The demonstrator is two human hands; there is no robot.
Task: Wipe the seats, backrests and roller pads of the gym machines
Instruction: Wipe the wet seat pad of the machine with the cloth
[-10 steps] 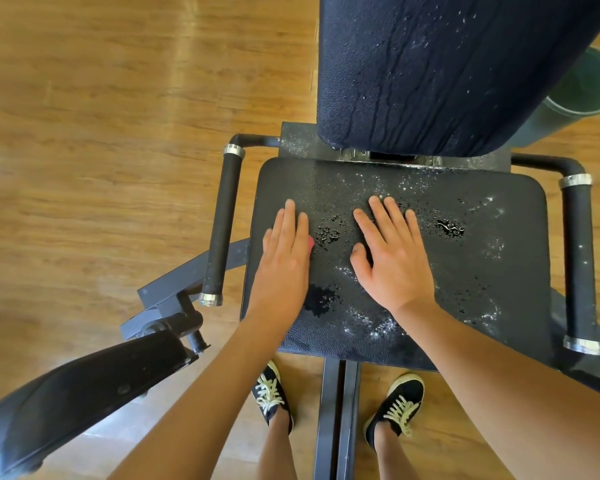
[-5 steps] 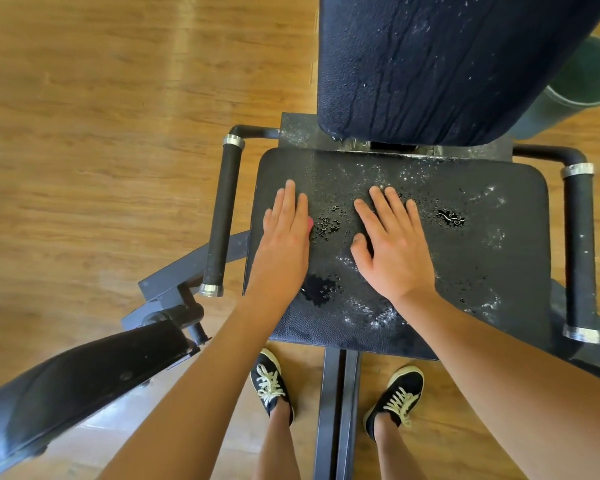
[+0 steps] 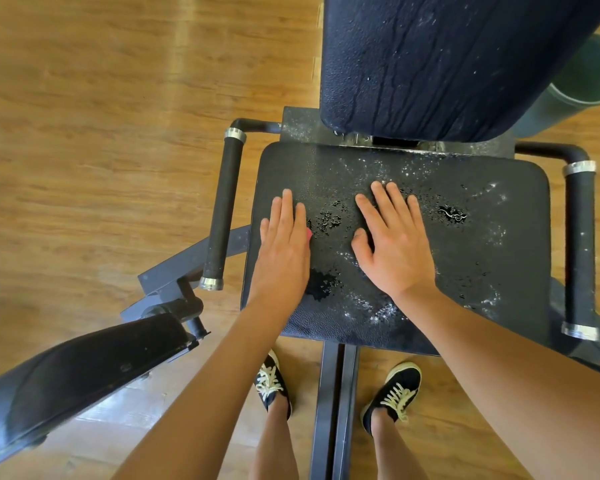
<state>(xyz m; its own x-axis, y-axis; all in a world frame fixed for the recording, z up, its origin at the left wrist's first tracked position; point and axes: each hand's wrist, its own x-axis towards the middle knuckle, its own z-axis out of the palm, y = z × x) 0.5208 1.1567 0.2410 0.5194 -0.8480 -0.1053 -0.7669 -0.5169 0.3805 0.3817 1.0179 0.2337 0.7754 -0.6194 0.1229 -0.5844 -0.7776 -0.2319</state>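
Seat (image 3: 482, 271), backrest and frame stand on a wood floor (image 3: 101, 133) that fills the left half of the view. Backrest (image 3: 447, 64), dark and padded, rises at the top right, streaked with runs of liquid and white specks. The seat lies just below it, mid-frame, black and pebbled, wet with droplets and foam flecks. A long black pad (image 3: 84, 375) on a grey arm slants across the lower left. A green tub (image 3: 575, 84) shows behind the backrest at the right edge. Two black foam grips with silver collars flank the seat, one (image 3: 224, 213) on the view's left, one (image 3: 581, 251) on the right.

Both hands lie palm-down on the seat. The left hand (image 3: 283, 251) is near the seat's left edge, fingers straight and pressed together. The right hand (image 3: 395, 244) is near the middle, fingers straight and slightly apart, thumb out to the side. Two black shoes (image 3: 271, 386) with pale laces stand below the seat's front edge. Small puddles (image 3: 329, 218) sit between the hands. A pink scrap (image 3: 309, 233) peeks from under the left hand; what it is cannot be told.
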